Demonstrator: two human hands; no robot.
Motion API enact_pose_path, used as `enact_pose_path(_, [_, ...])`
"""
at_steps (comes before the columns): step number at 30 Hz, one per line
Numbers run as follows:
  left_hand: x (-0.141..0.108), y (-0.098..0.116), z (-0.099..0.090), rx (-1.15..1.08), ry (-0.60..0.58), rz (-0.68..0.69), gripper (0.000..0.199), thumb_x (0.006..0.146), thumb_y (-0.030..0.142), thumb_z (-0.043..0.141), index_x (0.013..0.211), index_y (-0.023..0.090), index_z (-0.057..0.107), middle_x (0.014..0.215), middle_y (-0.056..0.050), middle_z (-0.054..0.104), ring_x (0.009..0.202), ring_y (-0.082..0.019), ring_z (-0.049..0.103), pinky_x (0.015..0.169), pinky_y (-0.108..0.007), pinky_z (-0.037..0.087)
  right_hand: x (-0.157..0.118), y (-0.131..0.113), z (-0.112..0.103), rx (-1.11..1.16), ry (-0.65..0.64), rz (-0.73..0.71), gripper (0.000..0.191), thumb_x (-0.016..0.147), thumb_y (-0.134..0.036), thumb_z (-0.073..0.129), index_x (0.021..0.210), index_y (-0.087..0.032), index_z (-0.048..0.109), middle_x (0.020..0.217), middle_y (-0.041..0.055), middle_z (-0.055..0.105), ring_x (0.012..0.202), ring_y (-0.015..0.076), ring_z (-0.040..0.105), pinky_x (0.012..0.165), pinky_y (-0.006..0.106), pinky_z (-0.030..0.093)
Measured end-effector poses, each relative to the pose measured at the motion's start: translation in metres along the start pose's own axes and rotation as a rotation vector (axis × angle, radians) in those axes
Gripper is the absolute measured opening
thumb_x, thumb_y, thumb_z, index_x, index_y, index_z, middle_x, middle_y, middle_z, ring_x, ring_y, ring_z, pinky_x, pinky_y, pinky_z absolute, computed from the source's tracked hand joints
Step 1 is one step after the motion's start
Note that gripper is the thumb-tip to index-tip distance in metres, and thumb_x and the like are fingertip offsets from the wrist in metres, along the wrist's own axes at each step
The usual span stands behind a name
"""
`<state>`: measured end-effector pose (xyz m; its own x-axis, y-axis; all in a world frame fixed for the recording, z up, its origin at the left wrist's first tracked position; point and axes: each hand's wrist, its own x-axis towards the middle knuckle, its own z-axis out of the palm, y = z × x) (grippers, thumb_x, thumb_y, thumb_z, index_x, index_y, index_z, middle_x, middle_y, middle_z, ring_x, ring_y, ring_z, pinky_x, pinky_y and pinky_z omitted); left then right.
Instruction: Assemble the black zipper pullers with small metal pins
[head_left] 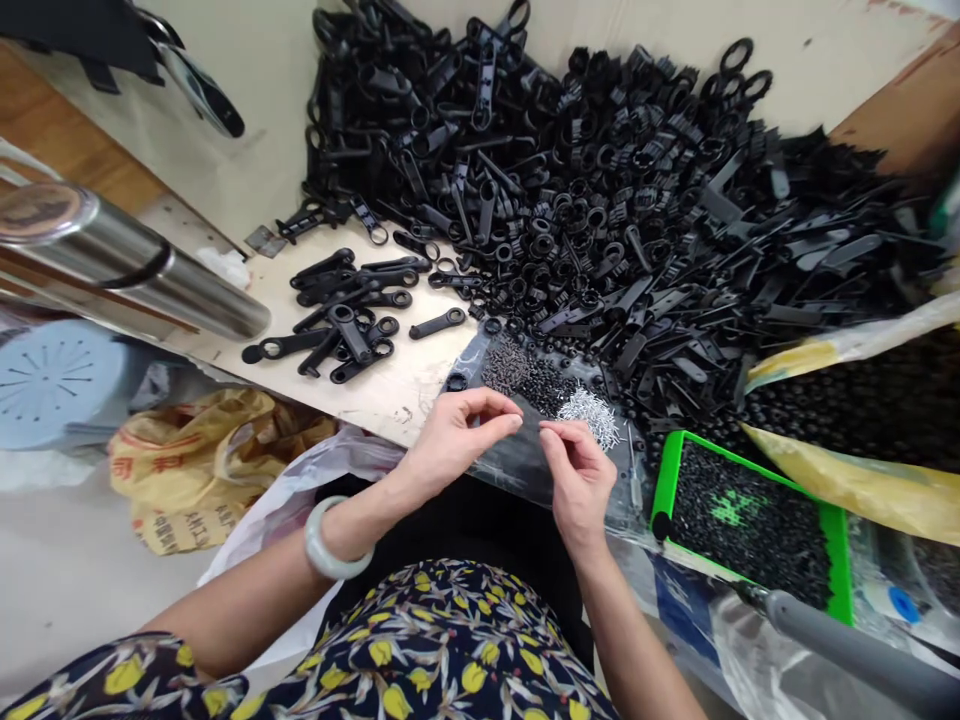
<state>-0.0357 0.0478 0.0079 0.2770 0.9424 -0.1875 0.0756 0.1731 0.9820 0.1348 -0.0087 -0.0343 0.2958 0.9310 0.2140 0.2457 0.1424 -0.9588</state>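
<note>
My left hand (457, 435) has its thumb and fingertips pinched together over the dark sheet (517, 450) at the table's front. Close by on its right, my right hand (581, 475) is also pinched, its fingertips pointing toward the left ones. Anything in either pinch is too small to make out. Just beyond the fingertips lie a heap of short silver pins (590, 415), a heap of tiny black pieces (550, 387) and a heap of small brownish pieces (506, 365). A thin tool with a pale handle (635, 485) lies right of the pins.
A large mound of black plastic ring-ended parts (480, 180) fills the back. A smaller group of black ring-ended handles (349, 335) lies left. A green tray (840, 560) of black bits stands right. A steel flask (180, 280) and a blue stool (60, 380) are left.
</note>
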Motion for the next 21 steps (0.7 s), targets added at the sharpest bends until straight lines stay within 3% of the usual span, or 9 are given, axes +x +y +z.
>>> enact_pose_path(3, [-0.014,0.001,0.009,-0.578,-0.032,-0.34,0.017,0.078,0.03,0.085,0.087,0.019,0.076,0.082,-0.002,0.073,0.076,-0.014,0.062,0.072,-0.027,0.044,-0.003,-0.01,0.007,0.109,0.079,0.012,0.009,0.095,-0.031,0.071,0.092,-0.024,0.075,0.088,0.0034,0.067,0.085,0.0196,0.063,0.074,0.034,0.052])
enact_pose_path(8, [-0.025,-0.007,0.025,-0.988,0.019,-0.498,0.02,0.071,0.021,0.092,0.082,0.018,0.076,0.085,0.001,0.071,0.079,-0.009,0.061,0.074,-0.022,0.046,-0.008,-0.017,0.014,0.123,0.046,0.008,0.005,0.093,-0.028,0.073,0.094,-0.025,0.077,0.089,0.004,0.067,0.085,0.0199,0.063,0.076,0.036,0.054])
enact_pose_path(16, [-0.037,-0.016,0.032,-1.066,-0.006,-0.519,0.019,0.068,0.017,0.093,0.08,0.018,0.078,0.083,0.002,0.07,0.076,-0.008,0.057,0.072,-0.021,0.044,-0.018,-0.011,0.012,0.088,0.056,-0.032,0.006,0.094,-0.024,0.073,0.095,-0.026,0.078,0.09,0.0031,0.068,0.086,0.0189,0.063,0.076,0.034,0.052])
enact_pose_path(21, [-0.039,-0.019,0.026,-0.874,-0.036,-0.428,0.018,0.071,0.024,0.092,0.081,0.016,0.079,0.08,0.0,0.07,0.072,-0.008,0.055,0.069,-0.022,0.041,-0.02,-0.011,0.011,0.103,-0.004,0.007,0.006,0.095,-0.026,0.072,0.094,-0.026,0.078,0.089,0.0032,0.066,0.083,0.0183,0.063,0.07,0.032,0.054])
